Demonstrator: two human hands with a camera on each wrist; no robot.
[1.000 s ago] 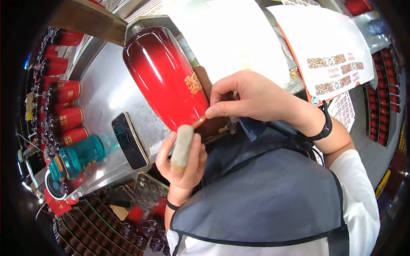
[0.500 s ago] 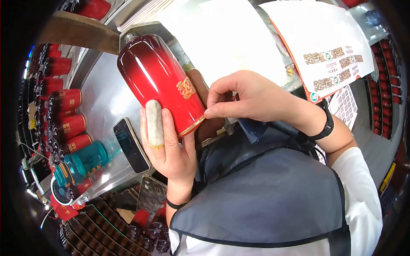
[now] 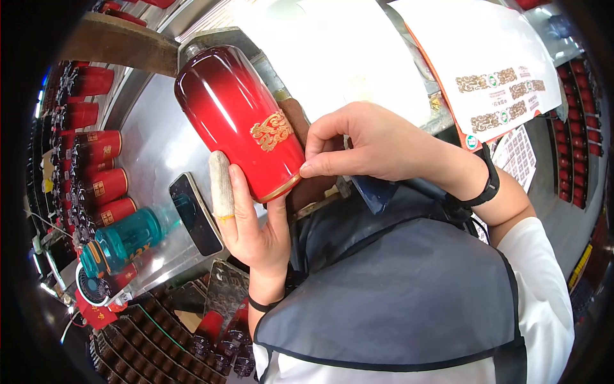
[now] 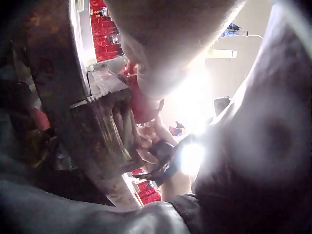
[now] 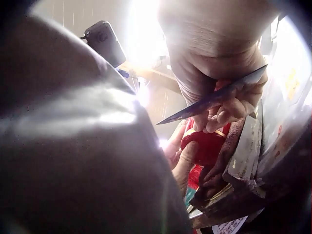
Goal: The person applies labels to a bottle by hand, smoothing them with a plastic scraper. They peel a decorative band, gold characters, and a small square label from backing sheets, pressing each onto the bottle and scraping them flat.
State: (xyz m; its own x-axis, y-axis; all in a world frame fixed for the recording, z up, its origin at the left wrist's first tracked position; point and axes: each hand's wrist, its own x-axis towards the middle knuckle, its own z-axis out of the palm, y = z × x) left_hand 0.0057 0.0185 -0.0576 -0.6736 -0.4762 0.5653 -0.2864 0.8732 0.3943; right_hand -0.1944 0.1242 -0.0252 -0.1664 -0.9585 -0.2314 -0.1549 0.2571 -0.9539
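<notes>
A glossy red bottle (image 3: 240, 121) with a gold ornament lies tilted, its neck at the upper left, in the head view. My left hand (image 3: 252, 224) grips its lower end, fingers along the side and thumb at the base; one finger wears a pale cover (image 3: 222, 185). The thumb and index fingertips of my right hand (image 3: 374, 144) touch the gold rim of the base (image 3: 281, 190). Across my right palm, in the right wrist view, lies a pointed blade (image 5: 209, 100), held by curled fingers. Whether the fingertips pinch anything is hidden.
A phone (image 3: 195, 213) and a teal bottle (image 3: 128, 240) lie left of my left hand. More red bottles (image 3: 105, 185) line the left edge. Printed sheets (image 3: 486, 64) lie at the upper right. A brown bar (image 3: 128, 45) stands near the bottle's neck.
The red bottle has turned, bringing its gold ornament further round into view. My left hand has shifted from below the base to the bottle's side. My right hand stays nearly in place.
</notes>
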